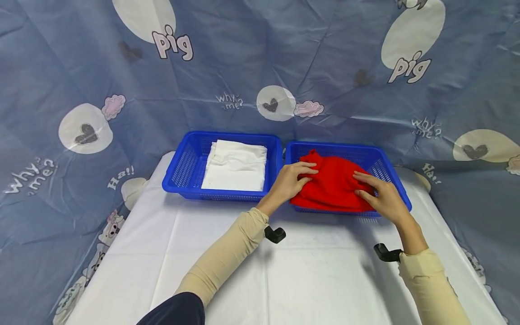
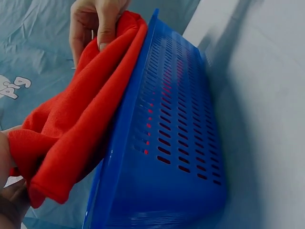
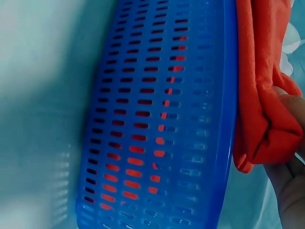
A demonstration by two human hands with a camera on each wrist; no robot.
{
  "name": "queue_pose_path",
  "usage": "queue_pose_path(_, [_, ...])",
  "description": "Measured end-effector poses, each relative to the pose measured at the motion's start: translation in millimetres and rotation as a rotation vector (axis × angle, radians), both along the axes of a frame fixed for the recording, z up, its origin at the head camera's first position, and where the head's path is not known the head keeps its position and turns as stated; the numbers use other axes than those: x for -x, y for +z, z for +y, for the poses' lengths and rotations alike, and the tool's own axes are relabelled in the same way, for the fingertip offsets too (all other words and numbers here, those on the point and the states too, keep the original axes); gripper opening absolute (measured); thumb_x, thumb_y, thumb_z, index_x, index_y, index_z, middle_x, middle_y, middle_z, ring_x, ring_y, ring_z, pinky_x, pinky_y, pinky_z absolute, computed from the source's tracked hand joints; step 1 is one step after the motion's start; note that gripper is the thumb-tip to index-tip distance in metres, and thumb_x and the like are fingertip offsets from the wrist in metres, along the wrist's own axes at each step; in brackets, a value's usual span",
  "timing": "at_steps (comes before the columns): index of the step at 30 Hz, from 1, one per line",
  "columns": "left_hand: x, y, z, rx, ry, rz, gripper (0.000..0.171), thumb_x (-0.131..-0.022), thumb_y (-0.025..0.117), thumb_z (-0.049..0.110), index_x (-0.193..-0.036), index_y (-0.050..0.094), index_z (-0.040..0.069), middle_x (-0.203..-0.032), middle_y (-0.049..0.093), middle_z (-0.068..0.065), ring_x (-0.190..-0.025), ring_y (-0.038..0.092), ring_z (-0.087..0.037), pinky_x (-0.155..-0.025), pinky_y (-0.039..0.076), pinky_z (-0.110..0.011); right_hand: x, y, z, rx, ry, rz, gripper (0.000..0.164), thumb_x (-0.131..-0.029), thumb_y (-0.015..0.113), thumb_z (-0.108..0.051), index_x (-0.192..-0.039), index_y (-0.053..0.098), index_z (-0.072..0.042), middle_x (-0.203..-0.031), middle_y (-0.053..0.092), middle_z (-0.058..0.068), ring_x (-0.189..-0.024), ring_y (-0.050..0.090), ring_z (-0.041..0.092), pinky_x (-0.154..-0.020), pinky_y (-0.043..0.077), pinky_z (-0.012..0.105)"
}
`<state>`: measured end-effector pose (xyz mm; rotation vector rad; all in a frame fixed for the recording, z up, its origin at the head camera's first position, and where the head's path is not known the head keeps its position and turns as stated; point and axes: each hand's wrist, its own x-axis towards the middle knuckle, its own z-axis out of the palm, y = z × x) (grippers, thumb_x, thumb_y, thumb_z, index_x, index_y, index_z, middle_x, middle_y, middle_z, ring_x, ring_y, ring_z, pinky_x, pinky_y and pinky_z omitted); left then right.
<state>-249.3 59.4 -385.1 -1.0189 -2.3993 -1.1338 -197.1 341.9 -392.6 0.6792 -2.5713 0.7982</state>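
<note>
A soft red cloth lies bunched over the right blue basket, its near edge draped across the front rim. My left hand grips the cloth's left side. On the opposite side my right hand holds it, fingers on top. In the left wrist view, folds of cloth stretch between both hands above the rim, the right thumb pressing on the far end. Thumb and fingers of the right hand pinch a folded corner in the right wrist view. Red shows through the basket's slots.
Left of it stands a second blue basket with folded white cloth inside. Both baskets sit at the back of a white-covered table, against a printed blue-grey curtain. Black wrist-worn pieces stick out by both wrists.
</note>
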Motion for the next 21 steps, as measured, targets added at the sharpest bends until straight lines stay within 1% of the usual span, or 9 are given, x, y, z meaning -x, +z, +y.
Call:
queue_pose_path(2, [4.7,1.0,3,0.019,0.008,-0.003,0.025,-0.079,0.065,0.006,-0.102,0.068,0.015,-0.117,0.061,0.002,-0.115,0.051,-0.011,-0.094,0.041,-0.020,4.2,1.0,3,-0.012,-0.007,-0.007,0.048,-0.075,0.069,-0.014,-0.121,0.056,-0.018,-0.125,0.055,0.003,-0.111,0.046,-0.005,-0.085,0.029,-0.002])
queue_pose_path(3, [7.0,1.3,5,0.028,0.013,-0.005,0.025,-0.079,0.065,0.006,-0.102,0.068,0.015,-0.117,0.061,0.002,-0.115,0.051,-0.011,-0.095,0.040,-0.020,6.3,1.6,4,-0.018,-0.009,-0.009,0.048,-0.076,0.069,-0.014,-0.121,0.055,-0.018,-0.125,0.055,0.003,-0.111,0.047,-0.004,-0.084,0.029,-0.003])
queue_pose_path(6, [12.7,1.4,10,0.052,0.034,-0.015,0.025,-0.078,0.065,0.006,-0.101,0.069,0.015,-0.117,0.061,0.003,-0.114,0.052,-0.011,-0.096,0.039,-0.021,13.0,3.0,7,-0.046,-0.027,-0.021,0.048,-0.076,0.069,-0.015,-0.122,0.055,-0.019,-0.125,0.055,0.004,-0.114,0.050,0.011,-0.087,0.031,0.002])
queue_pose_path(9, [18.0,-2.8,15,0.075,0.053,-0.025,0.024,-0.078,0.065,0.007,-0.100,0.069,0.016,-0.116,0.061,0.004,-0.113,0.053,-0.010,-0.095,0.040,-0.021,19.4,2.0,10,-0.080,-0.042,-0.031,0.048,-0.076,0.069,-0.014,-0.121,0.056,-0.017,-0.124,0.056,0.006,-0.113,0.051,0.025,-0.092,0.039,0.020])
queue_pose_path(11, [20.8,-6.1,19,0.093,0.060,-0.034,0.024,-0.078,0.066,0.008,-0.100,0.069,0.016,-0.115,0.061,0.004,-0.112,0.054,-0.011,-0.094,0.041,-0.021,23.2,0.4,12,-0.096,-0.044,-0.041,0.047,-0.075,0.069,-0.012,-0.121,0.056,-0.016,-0.123,0.056,0.009,-0.111,0.052,0.028,-0.090,0.041,0.034])
queue_pose_path(13, [23.8,-9.7,23,0.115,0.065,-0.045,0.024,-0.078,0.066,0.008,-0.100,0.069,0.017,-0.115,0.061,0.005,-0.111,0.054,-0.011,-0.093,0.042,-0.022,26.7,-2.2,14,-0.099,-0.043,-0.063,0.047,-0.075,0.069,-0.010,-0.121,0.056,-0.014,-0.123,0.056,0.010,-0.112,0.052,0.029,-0.088,0.040,0.042])
queue_pose_path(16, [27.9,-14.5,30,0.152,0.073,-0.065,0.024,-0.078,0.065,0.007,-0.099,0.069,0.018,-0.115,0.061,0.005,-0.111,0.054,-0.011,-0.093,0.042,-0.024,32.5,-6.6,17,-0.099,-0.045,-0.098,0.046,-0.076,0.068,-0.009,-0.120,0.056,-0.013,-0.123,0.056,0.009,-0.112,0.051,0.028,-0.088,0.040,0.044])
queue_pose_path(19, [33.2,-19.4,36,0.180,0.081,-0.086,0.025,-0.078,0.065,0.006,-0.099,0.070,0.019,-0.115,0.061,0.007,-0.112,0.054,-0.011,-0.094,0.042,-0.025,39.0,-11.0,21,-0.105,-0.050,-0.111,0.044,-0.075,0.069,-0.008,-0.118,0.058,-0.012,-0.122,0.057,0.009,-0.112,0.051,0.029,-0.089,0.039,0.043])
queue_pose_path(21, [36.6,-22.7,39,0.197,0.086,-0.097,0.025,-0.078,0.065,0.006,-0.099,0.070,0.019,-0.115,0.061,0.007,-0.112,0.053,-0.010,-0.094,0.042,-0.025,43.2,-13.8,23,-0.111,-0.048,-0.110,0.044,-0.074,0.070,-0.008,-0.116,0.059,-0.011,-0.119,0.058,0.011,-0.110,0.052,0.031,-0.089,0.040,0.044])
